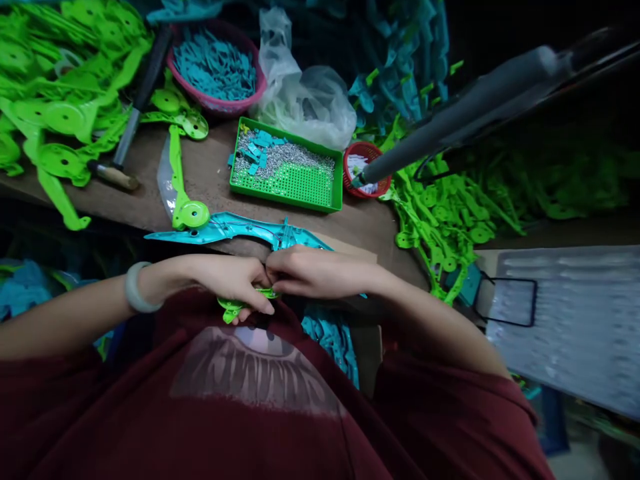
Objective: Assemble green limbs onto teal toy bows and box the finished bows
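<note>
Both hands meet close to my chest, over the table's near edge. My left hand (227, 280), with a pale bangle on the wrist, is closed on a small green plastic part (231, 308) that sticks out below the fingers. My right hand (310, 272) pinches the same green part from the right. Just beyond the hands lies a long teal plastic piece (235, 229) with a thin wire along it. A green arm with a round disc end (187, 212) rests on its left end.
A green tray (285, 183) holds small screws and teal bits. Behind it stand a pink basket of teal parts (215, 63), a clear plastic bag (305, 100) and a small red basket (363, 167). Green parts pile up left (55, 100) and right (450, 220). A hammer (127, 133) lies left. A grey tool (465, 113) hangs over the right.
</note>
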A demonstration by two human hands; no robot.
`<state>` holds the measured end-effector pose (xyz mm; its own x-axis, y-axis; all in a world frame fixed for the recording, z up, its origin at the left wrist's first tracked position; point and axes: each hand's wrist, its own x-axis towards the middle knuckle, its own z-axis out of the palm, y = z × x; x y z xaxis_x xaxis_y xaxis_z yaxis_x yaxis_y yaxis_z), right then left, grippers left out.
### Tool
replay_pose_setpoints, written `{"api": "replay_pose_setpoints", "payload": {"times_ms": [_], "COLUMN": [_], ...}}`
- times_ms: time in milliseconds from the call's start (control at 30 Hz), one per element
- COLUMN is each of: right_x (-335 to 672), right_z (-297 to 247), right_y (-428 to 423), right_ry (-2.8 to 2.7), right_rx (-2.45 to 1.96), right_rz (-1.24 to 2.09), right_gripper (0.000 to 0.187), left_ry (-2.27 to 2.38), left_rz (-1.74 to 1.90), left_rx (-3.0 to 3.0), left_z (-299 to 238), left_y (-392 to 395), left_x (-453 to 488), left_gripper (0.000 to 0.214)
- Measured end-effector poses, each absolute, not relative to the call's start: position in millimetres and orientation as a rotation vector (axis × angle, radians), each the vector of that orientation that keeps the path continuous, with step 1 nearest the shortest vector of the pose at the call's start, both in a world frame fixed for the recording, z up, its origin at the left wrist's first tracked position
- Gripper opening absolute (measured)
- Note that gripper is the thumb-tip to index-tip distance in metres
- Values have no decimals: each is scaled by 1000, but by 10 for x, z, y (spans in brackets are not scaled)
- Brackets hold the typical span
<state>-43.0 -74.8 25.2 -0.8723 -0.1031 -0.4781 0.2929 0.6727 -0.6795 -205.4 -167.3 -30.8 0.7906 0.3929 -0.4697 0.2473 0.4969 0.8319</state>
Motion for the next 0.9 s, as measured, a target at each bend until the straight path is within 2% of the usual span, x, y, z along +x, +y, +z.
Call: {"api": "replay_pose_setpoints", "payload": {"times_ms": [133,300,433,467,533,600,667,767,833,900], "right_x": [-385,-183,159,246,388,474,508,521,532,520], "right_z": [180,163,186,184,156,93,3,-105,-115,-73], "right_y": [-734,-702,-603,-589,-597,-654,-734,-828,-834,-787], "right_ry": [2412,2584,2885,2907,2851,2780,2781,2851,2862,2904], "right_rx": [179,362,1068,1257,1462,1473,1470,1446,1293,1176], "right_rz": [-1151,-1261,-1374,-1376,-1435,-1552,-1615,-1587,-1625,-1663], "right_gripper": [6,3,37,37,23,15,17,19,19,19], "left_ry": [714,874,1044,1081,1205,1444,1746,2098,2141,2025], "left_rz": [121,318,596,673,826,996,1098,951,846,958], "left_rx": [1079,1014,981,972,1050,1345,1777,2268,2396,2366], "left_z": [-340,-360,-349,-352,-371,-398,-416,-392,-348,-303], "left_y": [-1665,-1712,-1684,-1659,-1588,-1494,-1396,-1303,-1294,-1304], "left_x": [-1980,-1893,-1904,-1912,-1933,-1967,-2018,-2098,-2125,-2116], "left_gripper": [40,41,39,38,37,33,30,36,36,34]}}
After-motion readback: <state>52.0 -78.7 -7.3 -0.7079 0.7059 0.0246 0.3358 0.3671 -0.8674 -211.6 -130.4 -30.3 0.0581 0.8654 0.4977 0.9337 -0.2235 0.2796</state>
